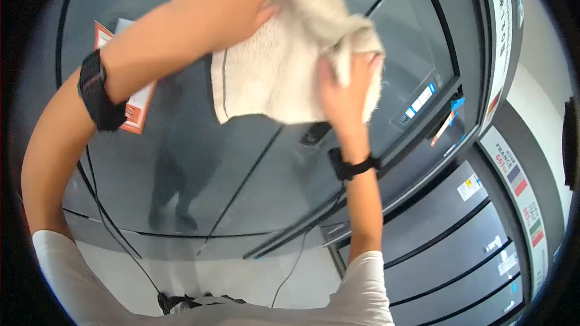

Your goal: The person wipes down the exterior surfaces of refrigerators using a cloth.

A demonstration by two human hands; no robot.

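A cream woven cloth (pixel 272 78) with a dark stripe near its left edge hangs in loose folds in front of a glossy dark grey panel. My right hand (pixel 350 84), slightly blurred, is closed round a bunched part of it on the right side. At the cloth's upper left is my left hand (pixel 226 6), its visible fingers spread and lying over the fabric. The top of that hand is cut off by the frame. Each wrist wears a black band. Behind my left forearm, an orange and white card (pixel 136 111) is partly hidden.
The dark panel (pixel 199 169) has black seams and shows reflections. Thin black cables (pixel 106 220) run down at the lower left. A blue and white label (pixel 421 99) sits at right, near a ledge. Stacked grey panels (pixel 447 223) and a printed sign strip (pixel 513 175) stand at the lower right.
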